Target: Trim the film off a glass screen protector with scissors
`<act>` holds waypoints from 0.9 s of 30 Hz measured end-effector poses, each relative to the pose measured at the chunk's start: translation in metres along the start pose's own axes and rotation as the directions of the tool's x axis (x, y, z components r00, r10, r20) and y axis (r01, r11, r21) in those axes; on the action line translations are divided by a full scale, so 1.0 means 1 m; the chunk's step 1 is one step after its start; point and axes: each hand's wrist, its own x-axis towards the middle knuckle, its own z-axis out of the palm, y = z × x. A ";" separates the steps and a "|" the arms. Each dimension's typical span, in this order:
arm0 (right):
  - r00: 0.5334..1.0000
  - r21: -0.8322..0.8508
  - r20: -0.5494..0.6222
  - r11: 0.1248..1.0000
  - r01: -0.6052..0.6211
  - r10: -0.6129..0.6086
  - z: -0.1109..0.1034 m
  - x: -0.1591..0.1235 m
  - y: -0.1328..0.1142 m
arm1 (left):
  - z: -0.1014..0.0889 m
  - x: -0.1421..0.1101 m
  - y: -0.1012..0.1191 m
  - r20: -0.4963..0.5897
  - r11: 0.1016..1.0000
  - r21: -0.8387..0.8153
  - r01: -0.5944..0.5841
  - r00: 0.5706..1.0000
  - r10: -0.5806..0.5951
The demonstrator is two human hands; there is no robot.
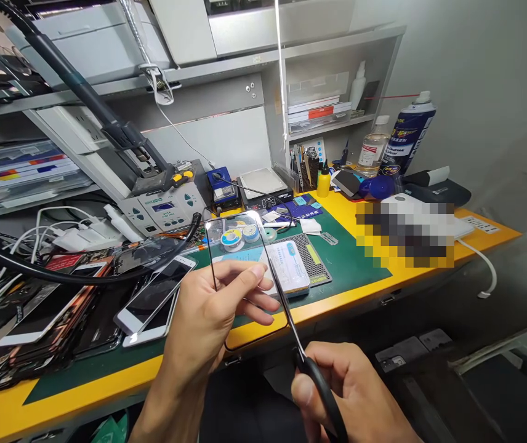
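Note:
My left hand [203, 314] grips a clear glass phone screen panel [240, 246] with a thin black rim, holding it upright by its lower part. My right hand [332, 394] holds black-handled scissors [312, 367] low in front of me. Their thin steel blades [286, 301] rise along the panel's right edge and seem to touch it. Whether they are cutting anything, I cannot tell. Part of the panel is hidden behind my left fingers.
A green mat [351, 271] covers a yellow workbench [263, 329], with several phones [152, 301] and opened phone parts at the left. A soldering station [166, 209], solder reels [240, 237], cables [69, 231], a spray can [406, 135] and bottles stand about. Shelves rise behind.

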 end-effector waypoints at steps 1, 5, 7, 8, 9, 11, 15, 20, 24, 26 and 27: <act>1.000 0.003 0.000 1.000 0.001 -0.001 0.000 0.001 0.001 | 0.000 0.000 0.000 -0.002 1.000 0.000 0.000 1.000 0.000; 0.999 0.051 -0.002 0.998 0.036 -0.036 0.002 0.005 0.009 | 0.000 -0.002 -0.001 0.022 1.000 0.001 0.014 1.000 -0.014; 0.999 0.055 -0.001 0.997 0.049 -0.049 0.002 0.006 0.011 | 0.000 -0.002 -0.002 0.034 1.000 0.000 0.030 0.999 -0.030; 0.999 0.048 -0.003 0.998 0.050 -0.050 0.002 0.006 0.012 | 0.000 -0.002 -0.002 0.036 0.999 0.002 0.034 0.999 -0.034; 0.999 0.037 -0.004 0.998 0.048 -0.048 0.002 0.006 0.012 | 0.000 -0.002 -0.002 0.035 0.999 0.004 0.037 0.999 -0.037; 0.999 0.012 -0.004 0.999 0.042 -0.042 0.001 0.006 0.012 | 0.000 -0.001 -0.002 0.029 0.999 0.013 0.042 0.999 -0.042; 0.999 -0.005 -0.008 0.999 0.036 -0.036 0.002 0.006 0.011 | -0.001 0.000 -0.002 0.019 0.999 0.004 0.042 0.999 -0.042; 1.000 0.044 0.004 0.999 0.019 -0.019 0.004 0.005 0.005 | 0.000 -0.002 -0.002 0.027 0.999 -0.012 0.044 0.999 -0.044; 1.000 0.048 0.020 0.999 0.018 -0.019 0.004 0.005 0.003 | 0.001 -0.003 -0.002 0.033 0.998 -0.023 0.055 0.998 -0.054; 1.000 0.041 0.018 0.999 0.011 -0.012 0.004 0.005 0.004 | 0.001 -0.003 -0.001 0.029 0.998 -0.023 0.051 0.998 -0.050; 1.000 0.037 0.017 0.999 0.005 -0.006 0.004 0.005 0.004 | 0.001 -0.003 -0.001 0.027 0.999 -0.023 0.049 0.998 -0.049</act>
